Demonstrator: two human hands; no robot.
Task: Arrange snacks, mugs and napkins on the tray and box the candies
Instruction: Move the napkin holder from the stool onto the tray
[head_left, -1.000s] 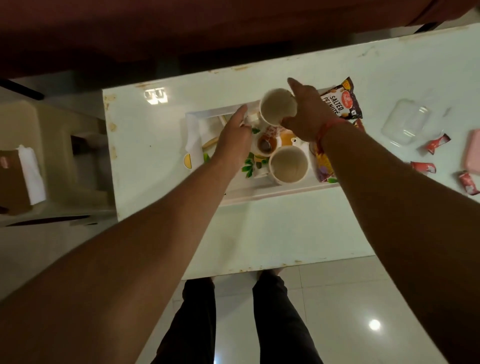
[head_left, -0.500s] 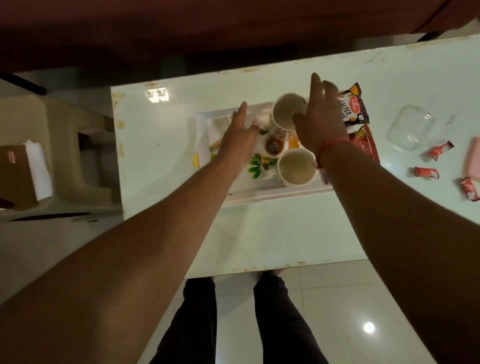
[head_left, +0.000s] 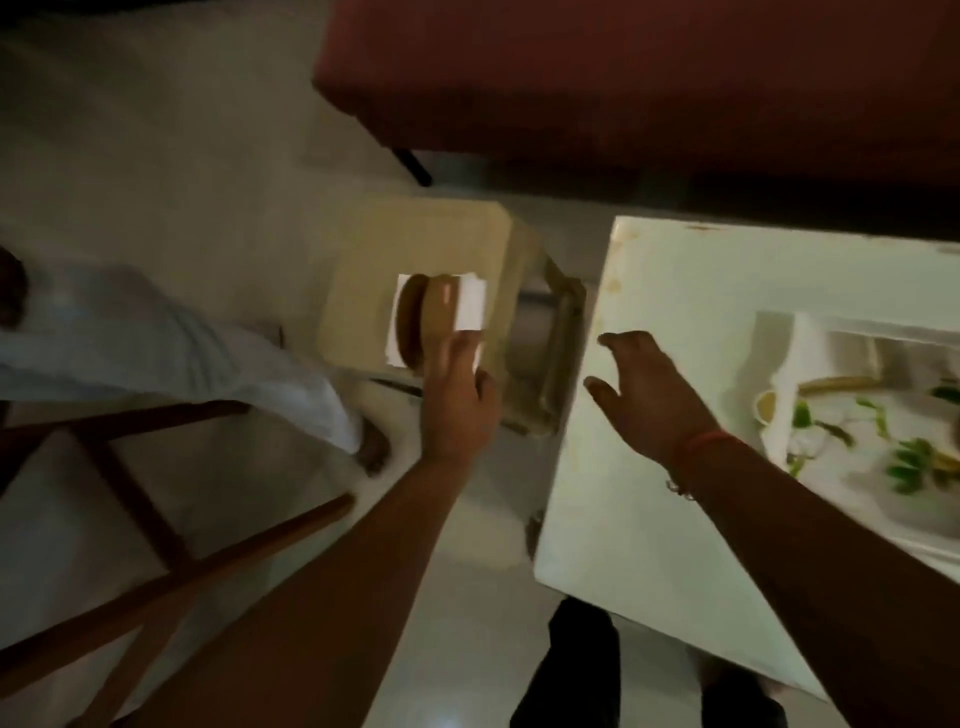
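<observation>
Now: white table at right, tray on its right part, blurred. Beige stool left of table, bearing napkins in brown holder. Left hand at napkins, fingers seemingly touching; grasp unclear. Right hand over table edge, fingers spread, empty.

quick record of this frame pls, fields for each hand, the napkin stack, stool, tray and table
left hand: reaching over the stool, fingers on the napkin stack; grip not clear through blur
right hand: open, fingers spread, over the table's left edge, holding nothing
napkin stack: white, with a brown holder, on the stool top
stool: beige, left of the table
tray: floral, on the table, cut off at the right edge
table: white, worn edges
view: blurred
</observation>
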